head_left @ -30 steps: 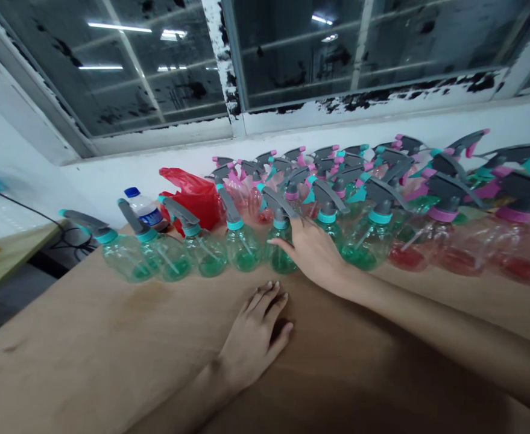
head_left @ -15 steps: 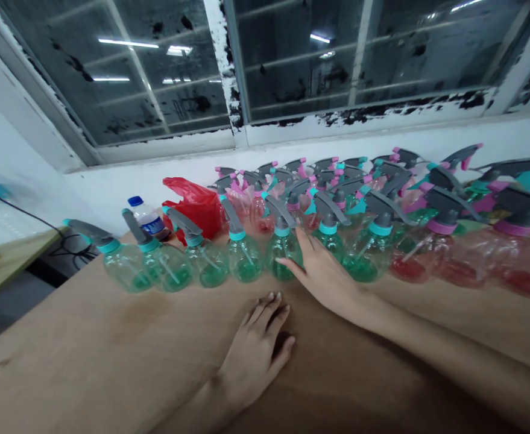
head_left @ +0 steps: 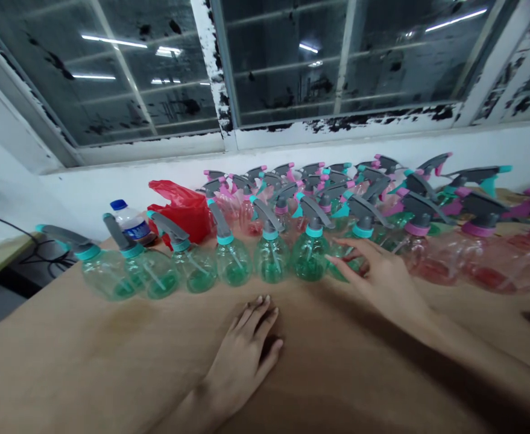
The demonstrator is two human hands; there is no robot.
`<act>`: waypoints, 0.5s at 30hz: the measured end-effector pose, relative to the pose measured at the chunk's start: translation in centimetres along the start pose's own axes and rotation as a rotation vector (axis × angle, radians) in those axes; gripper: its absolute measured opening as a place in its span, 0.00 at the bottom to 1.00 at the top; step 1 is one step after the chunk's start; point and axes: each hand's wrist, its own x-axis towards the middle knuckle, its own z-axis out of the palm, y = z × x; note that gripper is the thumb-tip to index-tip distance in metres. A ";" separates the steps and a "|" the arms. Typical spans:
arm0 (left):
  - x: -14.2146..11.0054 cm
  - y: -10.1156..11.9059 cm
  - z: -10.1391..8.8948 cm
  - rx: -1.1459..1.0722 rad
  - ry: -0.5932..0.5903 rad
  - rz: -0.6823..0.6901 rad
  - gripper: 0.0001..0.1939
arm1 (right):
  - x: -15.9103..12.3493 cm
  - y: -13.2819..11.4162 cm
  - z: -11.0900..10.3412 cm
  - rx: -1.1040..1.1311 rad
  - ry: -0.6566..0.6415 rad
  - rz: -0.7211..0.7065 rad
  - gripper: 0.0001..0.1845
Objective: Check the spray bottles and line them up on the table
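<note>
Seven green front-row spray bottles (head_left: 271, 262), one red bag (head_left: 186, 217), one blue-capped bottle (head_left: 133, 224)

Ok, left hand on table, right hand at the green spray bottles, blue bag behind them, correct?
Bag is red, not blue, per head view. Left hand on table, right hand at the green spray bottles, bag behind them: fine.

Dark paned window (head_left: 287, 66), white wall (head_left: 88, 187)

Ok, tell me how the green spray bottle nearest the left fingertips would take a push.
The green spray bottle looks light for its size, with only shallow liquid in it. Pushed at its high grey head, it might tip. The smooth, rounded clear body could feel slippery.
</note>
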 end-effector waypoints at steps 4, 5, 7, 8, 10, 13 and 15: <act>0.0 0.0 -0.2 -0.036 0.004 -0.008 0.21 | 1.0 -0.6 1.3 -0.102 -0.118 0.084 0.37; 0.0 -0.1 -0.3 -0.045 -0.002 -0.009 0.21 | 1.3 -0.7 1.8 -0.106 -0.143 0.098 0.40; 0.1 -0.2 -0.6 -0.067 -0.014 -0.009 0.21 | 1.9 -0.8 2.8 -0.104 -0.159 0.102 0.42; 0.1 -0.2 -0.6 -0.081 -0.013 -0.008 0.21 | 2.1 -0.7 3.2 -0.102 -0.155 0.095 0.42; 0.0 -0.4 -0.6 -0.114 -0.003 -0.009 0.21 | 2.6 -0.6 3.9 -0.103 -0.134 0.077 0.39; 0.0 -0.5 -0.3 -0.172 0.023 -0.035 0.20 | 2.9 -0.4 4.4 -0.119 -0.110 0.068 0.32; 0.0 -0.5 -0.3 -0.224 0.038 -0.067 0.19 | 2.8 -0.5 4.2 -0.140 -0.114 0.067 0.30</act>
